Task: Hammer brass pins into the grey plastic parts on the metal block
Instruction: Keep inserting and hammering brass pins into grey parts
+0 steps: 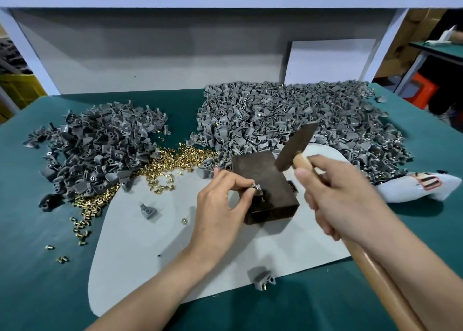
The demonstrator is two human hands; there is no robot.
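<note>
Grey part (258, 187) barely visible behind left hand (220, 200)

Hammer handle (388, 293), lower end off-frame.

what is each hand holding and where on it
The left hand pinches the left side of a small grey plastic part on the metal block. The right hand grips the hammer by its wooden handle, just below the head.

— How many heaps of grey parts?
— Two: a left heap (100, 150) and a bigger right heap (300, 120), pieces beyond counting.
— Singles?
— Three: one held part (257, 187) on the one metal block (260, 175), one loose part (148, 211) and one edge part (263, 279) on the single pale mat (150, 255).
— Else?
— One hammer (295, 145), one spread of brass pins (180, 155), one white bag (421, 185).
</note>
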